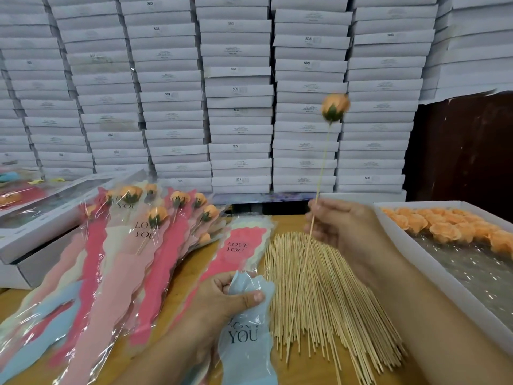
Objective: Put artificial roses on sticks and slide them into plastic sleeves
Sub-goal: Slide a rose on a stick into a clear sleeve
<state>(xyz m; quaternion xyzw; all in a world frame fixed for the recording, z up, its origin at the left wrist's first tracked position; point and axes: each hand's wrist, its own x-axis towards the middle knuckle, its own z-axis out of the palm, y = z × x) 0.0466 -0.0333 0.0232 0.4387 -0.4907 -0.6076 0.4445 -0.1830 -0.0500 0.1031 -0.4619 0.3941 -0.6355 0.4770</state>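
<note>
My right hand [337,225] pinches a thin wooden stick [319,187] that stands nearly upright, with an orange rose [335,107] fixed on its top end. My left hand [222,298] grips the top of a light blue plastic sleeve [247,337] printed "YOU", lying on the wooden table. A pile of bare sticks [327,295] is spread between my hands. Under the blue sleeve lies a red and cream sleeve [241,243] printed "LOVE YOU".
Several sleeved roses [133,245] lie fanned out at the left. A white tray [416,245] at the right holds loose orange rose heads [449,226]. A white box [41,218] sits at the far left. Stacked white boxes [238,93] fill the wall behind.
</note>
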